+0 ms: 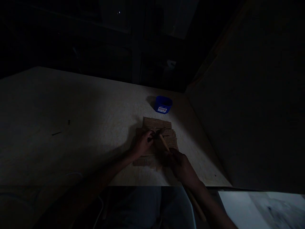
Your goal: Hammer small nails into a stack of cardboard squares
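Observation:
My right hand (179, 163) is wrapped round the wooden handle of a hammer (164, 142). The handle's far end sticks out below my wrist, past the table edge. The dark hammer head is over rough brown wood pieces (157, 122), close to the fingertips of my left hand (144, 143). That hand rests on the wood with thumb and fingers pinched together; what they hold, if anything, is too dark to make out. The wood pieces lie together on the pale tabletop (107, 108), partly covered by both hands.
Beyond the wood stands a blue plastic tub (163, 105) with a white label. Two thin dark pieces that look like nails, one lying slanted (56, 133) and one shorter (69, 122), are on the left of the table. A dark upright panel (250, 95) borders the right side. Light is dim.

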Tool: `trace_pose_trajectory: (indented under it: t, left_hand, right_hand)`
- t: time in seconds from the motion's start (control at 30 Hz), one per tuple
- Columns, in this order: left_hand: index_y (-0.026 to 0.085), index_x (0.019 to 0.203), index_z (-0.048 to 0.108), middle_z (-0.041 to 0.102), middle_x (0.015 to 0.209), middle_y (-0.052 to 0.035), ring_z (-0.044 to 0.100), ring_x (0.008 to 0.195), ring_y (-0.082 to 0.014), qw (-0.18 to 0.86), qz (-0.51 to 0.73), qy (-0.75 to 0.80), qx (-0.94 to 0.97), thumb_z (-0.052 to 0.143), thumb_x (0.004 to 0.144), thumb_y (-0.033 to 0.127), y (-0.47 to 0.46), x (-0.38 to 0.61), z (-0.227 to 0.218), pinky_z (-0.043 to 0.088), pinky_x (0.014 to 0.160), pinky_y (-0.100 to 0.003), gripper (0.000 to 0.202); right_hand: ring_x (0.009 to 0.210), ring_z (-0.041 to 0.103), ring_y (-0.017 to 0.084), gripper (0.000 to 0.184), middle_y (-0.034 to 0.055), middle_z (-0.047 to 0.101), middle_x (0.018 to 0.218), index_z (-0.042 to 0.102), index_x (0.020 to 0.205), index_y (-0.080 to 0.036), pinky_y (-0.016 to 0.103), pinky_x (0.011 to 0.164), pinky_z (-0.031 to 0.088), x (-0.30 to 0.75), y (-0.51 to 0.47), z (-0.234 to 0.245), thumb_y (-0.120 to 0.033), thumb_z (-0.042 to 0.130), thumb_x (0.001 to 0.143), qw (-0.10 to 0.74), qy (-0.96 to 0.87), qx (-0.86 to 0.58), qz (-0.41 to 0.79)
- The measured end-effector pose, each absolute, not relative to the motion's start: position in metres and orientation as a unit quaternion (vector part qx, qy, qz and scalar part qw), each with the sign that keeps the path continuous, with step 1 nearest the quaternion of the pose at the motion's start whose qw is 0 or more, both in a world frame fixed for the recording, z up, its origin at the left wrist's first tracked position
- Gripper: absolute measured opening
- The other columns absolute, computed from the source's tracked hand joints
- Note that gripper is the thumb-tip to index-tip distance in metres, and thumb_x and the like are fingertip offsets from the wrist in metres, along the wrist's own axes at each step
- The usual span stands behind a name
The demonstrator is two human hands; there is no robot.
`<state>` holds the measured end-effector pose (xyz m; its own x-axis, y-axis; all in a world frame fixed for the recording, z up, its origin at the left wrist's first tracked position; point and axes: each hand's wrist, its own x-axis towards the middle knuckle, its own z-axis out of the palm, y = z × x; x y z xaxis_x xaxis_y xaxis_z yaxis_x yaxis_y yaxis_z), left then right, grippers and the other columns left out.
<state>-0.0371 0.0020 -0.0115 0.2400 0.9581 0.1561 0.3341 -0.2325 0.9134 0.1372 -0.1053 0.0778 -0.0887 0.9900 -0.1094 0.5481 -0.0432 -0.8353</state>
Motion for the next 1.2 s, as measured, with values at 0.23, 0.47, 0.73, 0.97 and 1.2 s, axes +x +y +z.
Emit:
trace_pose_trajectory:
  t: [0.23, 0.47, 0.73, 0.97, 1.2]
  left_hand:
    - [0.021, 0.095, 0.062, 0.075, 0.091, -0.0008, 0.074, 0.086, -0.0165, 0.413, 0.387, 0.465, 0.681, 0.062, 0.079, 0.003, 0.002, -0.038, -0.006, 0.058, 0.077, -0.027, 0.024]
    - [0.021, 0.097, 0.062, 0.075, 0.089, -0.0006, 0.073, 0.084, -0.0158, 0.401, 0.399, 0.466, 0.680, 0.063, 0.078, 0.005, 0.004, -0.037, -0.014, 0.057, 0.074, -0.026, 0.025]
    - [0.021, 0.096, 0.062, 0.075, 0.086, 0.0005, 0.073, 0.081, -0.0148, 0.411, 0.402, 0.469, 0.670, 0.064, 0.080, 0.006, 0.004, -0.035, -0.014, 0.056, 0.071, -0.024, 0.022]
    - [0.020, 0.097, 0.063, 0.077, 0.090, -0.0014, 0.074, 0.087, -0.0169, 0.434, 0.414, 0.459, 0.656, 0.066, 0.083, 0.010, 0.003, -0.035, -0.018, 0.057, 0.079, -0.029, 0.018]
    - [0.020, 0.103, 0.064, 0.078, 0.092, -0.0028, 0.074, 0.087, -0.0175, 0.408, 0.405, 0.459, 0.677, 0.068, 0.084, 0.016, 0.001, -0.041, -0.015, 0.058, 0.081, -0.031, 0.019]
  right_hand:
    - [0.066, 0.063, 0.019, 0.039, 0.0042, 0.070, 0.074, 0.068, 0.097, -0.019, 0.027, 0.057, 0.042, 0.138, -0.104, 0.077, -0.050, 0.046, 0.098, 0.298, -0.626, -0.616, 0.374]
    - [0.073, 0.064, 0.020, 0.040, 0.0051, 0.071, 0.080, 0.067, 0.097, -0.019, 0.027, 0.060, 0.044, 0.137, -0.104, 0.073, -0.051, 0.044, 0.099, 0.314, -0.624, -0.606, 0.381]
    - [0.064, 0.058, 0.017, 0.034, 0.0026, 0.064, 0.069, 0.065, 0.086, -0.021, 0.023, 0.050, 0.041, 0.139, -0.106, 0.071, -0.050, 0.051, 0.096, 0.336, -0.588, -0.614, 0.405]
    - [0.035, 0.035, 0.006, 0.038, -0.0074, 0.045, 0.054, 0.058, 0.081, -0.021, 0.017, 0.030, 0.027, 0.147, -0.107, 0.068, -0.059, 0.063, 0.088, 0.461, -0.440, -0.603, 0.481]
    - [0.025, 0.020, 0.003, 0.030, -0.0127, 0.043, 0.044, 0.062, 0.096, -0.022, 0.014, 0.023, 0.027, 0.216, -0.082, 0.033, -0.049, 0.071, 0.084, 0.549, -0.295, -0.475, 0.621]
